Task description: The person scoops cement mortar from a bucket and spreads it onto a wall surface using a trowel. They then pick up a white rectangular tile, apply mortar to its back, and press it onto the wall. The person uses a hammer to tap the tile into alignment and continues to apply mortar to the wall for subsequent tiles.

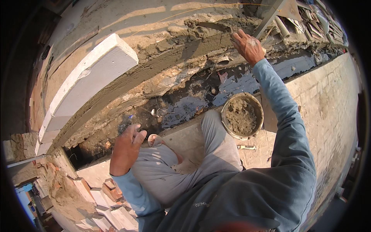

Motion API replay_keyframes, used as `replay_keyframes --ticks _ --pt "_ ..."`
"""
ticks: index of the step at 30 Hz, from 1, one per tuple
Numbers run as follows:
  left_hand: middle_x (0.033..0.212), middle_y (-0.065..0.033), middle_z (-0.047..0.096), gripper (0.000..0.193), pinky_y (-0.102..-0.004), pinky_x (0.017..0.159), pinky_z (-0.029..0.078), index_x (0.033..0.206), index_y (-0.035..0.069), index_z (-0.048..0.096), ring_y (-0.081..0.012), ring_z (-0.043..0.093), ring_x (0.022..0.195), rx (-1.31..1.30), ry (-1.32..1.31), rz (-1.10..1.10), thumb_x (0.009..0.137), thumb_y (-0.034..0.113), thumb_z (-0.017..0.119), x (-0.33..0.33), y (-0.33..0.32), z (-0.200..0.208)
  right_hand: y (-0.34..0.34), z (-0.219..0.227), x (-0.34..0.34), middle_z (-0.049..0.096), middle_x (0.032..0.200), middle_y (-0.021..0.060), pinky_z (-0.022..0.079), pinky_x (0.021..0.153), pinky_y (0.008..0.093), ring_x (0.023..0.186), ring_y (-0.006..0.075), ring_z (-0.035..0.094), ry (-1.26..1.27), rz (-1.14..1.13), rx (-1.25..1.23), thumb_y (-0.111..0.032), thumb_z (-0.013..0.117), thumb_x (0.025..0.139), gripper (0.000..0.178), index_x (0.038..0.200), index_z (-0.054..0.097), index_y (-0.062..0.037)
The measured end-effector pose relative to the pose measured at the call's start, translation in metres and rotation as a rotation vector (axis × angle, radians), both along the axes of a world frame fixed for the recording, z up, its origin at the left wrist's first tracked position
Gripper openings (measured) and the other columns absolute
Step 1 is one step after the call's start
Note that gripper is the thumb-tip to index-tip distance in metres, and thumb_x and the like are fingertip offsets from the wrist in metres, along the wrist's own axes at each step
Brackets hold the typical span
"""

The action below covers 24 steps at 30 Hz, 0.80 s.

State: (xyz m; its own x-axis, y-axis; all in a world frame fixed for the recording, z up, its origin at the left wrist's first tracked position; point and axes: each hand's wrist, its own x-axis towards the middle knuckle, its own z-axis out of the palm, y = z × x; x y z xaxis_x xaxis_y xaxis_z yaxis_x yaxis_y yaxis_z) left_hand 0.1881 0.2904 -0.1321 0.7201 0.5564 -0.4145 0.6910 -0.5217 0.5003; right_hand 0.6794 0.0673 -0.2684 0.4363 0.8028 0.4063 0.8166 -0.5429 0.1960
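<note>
My right hand (249, 47) is closed around the handle of a trowel, reaching out to the far side. The trowel's dark blade (214, 26) lies against wet grey mortar (166, 56) spread along the top of a low wall. My left hand (126, 150) hovers near my left knee, fingers partly bent and thumb apart, with nothing visible in it. White blocks (87, 77) stand in a row on the mortar at the left. A bucket (259, 106) of mortar sits beside my right knee.
A ditch with dark water (185, 110) runs between me and the wall. A yellow string (193, 8) stretches above the wall toward a slanted post (268, 21). Loose blocks (112, 216) are piled at lower left. A small tool (246, 147) lies below the bucket.
</note>
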Motion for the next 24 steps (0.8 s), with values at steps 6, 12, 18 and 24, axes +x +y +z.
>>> replay_keyframes --ticks 6,12,18,24 --pt "0.095 -0.0205 0.07 0.044 -0.0393 0.076 0.052 0.129 0.0 0.059 -0.0316 0.067 0.082 -0.007 -0.012 0.099 0.1 0.033 0.064 -0.024 -0.009 0.007 0.095 0.019 0.036 0.066 0.097 0.0049 0.055 0.07 0.042 0.081 0.0267 0.07 -0.224 0.13 0.168 -0.021 0.061 0.098 0.016 0.113 0.057 -0.0148" --pt "0.094 -0.021 0.07 0.043 -0.0412 0.074 0.053 0.128 0.0 0.06 -0.0338 0.068 0.08 0.04 -0.069 0.008 0.101 0.033 0.063 -0.023 0.003 -0.008 0.098 0.008 0.023 0.075 0.108 0.0054 0.05 0.081 0.0418 0.073 0.0186 0.073 -0.312 -0.089 -0.442 -0.016 0.053 0.102 0.04 0.142 0.052 -0.0175" --pt "0.095 -0.0223 0.07 0.041 -0.0412 0.073 0.053 0.127 -0.001 0.06 -0.0345 0.069 0.081 0.006 -0.068 0.016 0.101 0.032 0.063 -0.02 0.0 -0.006 0.11 0.037 -0.016 0.069 0.122 0.0109 0.058 0.079 0.0446 0.096 0.0259 0.073 0.138 -0.102 -0.239 -0.035 0.053 0.103 0.035 0.131 0.061 -0.0152" --pt "0.106 -0.0226 0.071 0.048 -0.0382 0.084 0.053 0.132 -0.001 0.058 -0.028 0.069 0.092 -0.018 0.014 0.032 0.102 0.036 0.062 -0.014 0.003 0.002 0.125 0.08 0.009 0.065 0.08 0.0131 0.054 0.055 0.0425 0.062 0.0254 0.063 0.754 -0.068 -0.408 -0.039 0.047 0.103 0.041 0.101 0.064 -0.0018"
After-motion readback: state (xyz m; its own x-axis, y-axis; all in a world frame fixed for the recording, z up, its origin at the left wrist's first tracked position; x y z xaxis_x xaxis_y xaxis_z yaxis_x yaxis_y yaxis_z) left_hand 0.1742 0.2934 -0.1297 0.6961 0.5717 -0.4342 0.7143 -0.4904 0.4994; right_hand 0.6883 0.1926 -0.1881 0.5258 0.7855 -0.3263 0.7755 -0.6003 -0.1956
